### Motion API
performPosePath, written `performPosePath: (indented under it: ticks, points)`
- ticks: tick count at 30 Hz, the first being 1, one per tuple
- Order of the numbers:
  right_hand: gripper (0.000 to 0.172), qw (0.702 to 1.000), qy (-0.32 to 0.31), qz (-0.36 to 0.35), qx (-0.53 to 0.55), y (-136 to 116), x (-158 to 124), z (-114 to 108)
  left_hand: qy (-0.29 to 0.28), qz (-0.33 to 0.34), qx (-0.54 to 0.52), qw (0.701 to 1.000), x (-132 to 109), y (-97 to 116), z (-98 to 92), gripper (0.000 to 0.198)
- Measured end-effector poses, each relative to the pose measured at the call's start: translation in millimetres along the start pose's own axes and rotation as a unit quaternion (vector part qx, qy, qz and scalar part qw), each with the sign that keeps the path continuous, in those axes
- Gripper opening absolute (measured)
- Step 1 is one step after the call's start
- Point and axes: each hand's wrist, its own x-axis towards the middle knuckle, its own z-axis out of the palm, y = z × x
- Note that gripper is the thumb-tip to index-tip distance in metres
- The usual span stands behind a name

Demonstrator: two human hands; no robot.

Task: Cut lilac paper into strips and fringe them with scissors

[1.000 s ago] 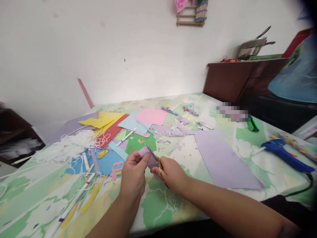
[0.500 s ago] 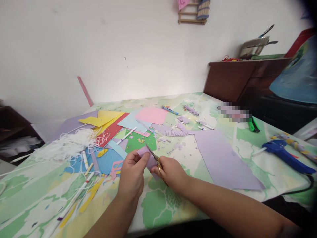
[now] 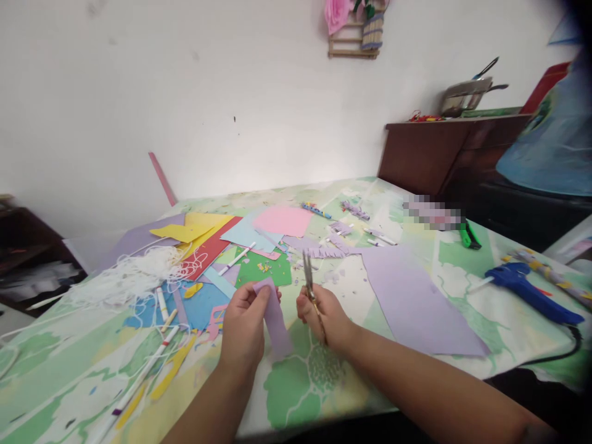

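Note:
Pinched between the thumb and fingers of my left hand (image 3: 245,320) is a narrow purple paper strip (image 3: 277,327), its lower end hanging toward me. My right hand (image 3: 330,314) grips a pair of scissors (image 3: 308,271) with gold-coloured handles, blades pointing up and away from me. The blades look closed and stand apart from the strip, to its right. Beyond my hands lie fringed purple paper strips (image 3: 328,251) and a green paper piece (image 3: 266,268) with small scraps on it. A large purple sheet (image 3: 416,302) rests to the right of my right hand.
Tangled white string (image 3: 124,277), coloured paper and markers (image 3: 161,339) cover the left side of the table. A blue glue gun (image 3: 531,293) with a cord lies at the right, near a green cutter (image 3: 469,235). The wall closes off the far edge.
The scissors have come away from the purple strip and moved right, their blades now upright. My left hand still holds the strip, which now hangs down. The view has shifted slightly.

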Motion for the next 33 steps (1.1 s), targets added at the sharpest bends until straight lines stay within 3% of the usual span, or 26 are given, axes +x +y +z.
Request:
performPosePath:
  ticks: [3, 7, 12, 17, 19, 23, 28, 33]
  points:
    - [0.022, 0.991, 0.018, -0.078, 0.103, -1.3, -1.3, -0.3, -0.024, 0.041, 0.105, 0.993, -3.3, 1.6, 0.2, 0.016]
    - [0.015, 0.981, 0.034, -0.152, 0.115, -0.9, -4.0, -0.8, -0.035, 0.108, 0.229, 0.967, -8.9, 1.6, 0.8, 0.017]
    - [0.016, 0.982, 0.039, -0.152, 0.106, -0.3, -6.5, -5.4, -0.062, 0.151, 0.245, 0.956, -11.5, -5.4, -1.7, 0.020]
    - [0.020, 0.984, 0.030, -0.107, 0.140, -2.2, -5.4, -10.8, -0.167, 0.228, 0.252, 0.925, -14.2, -9.0, -4.8, 0.038]
    - [0.021, 0.983, 0.020, -0.083, 0.164, -3.0, -4.5, -12.6, -0.174, 0.245, 0.265, 0.916, -13.6, -8.7, -4.1, 0.036]
    - [0.021, 0.985, 0.003, -0.037, 0.171, -2.9, -3.4, -14.1, -0.165, 0.229, 0.274, 0.919, -9.8, -9.8, -1.6, 0.023]
    - [0.022, 0.973, -0.058, -0.059, 0.217, -4.1, -2.9, -15.1, -0.154, 0.135, 0.222, 0.953, -8.0, -13.0, -0.5, 0.034]
    - [0.019, 0.968, -0.072, -0.049, 0.237, -3.8, -0.6, -14.3, -0.182, 0.158, 0.237, 0.941, -9.9, -7.9, 1.0, 0.025]
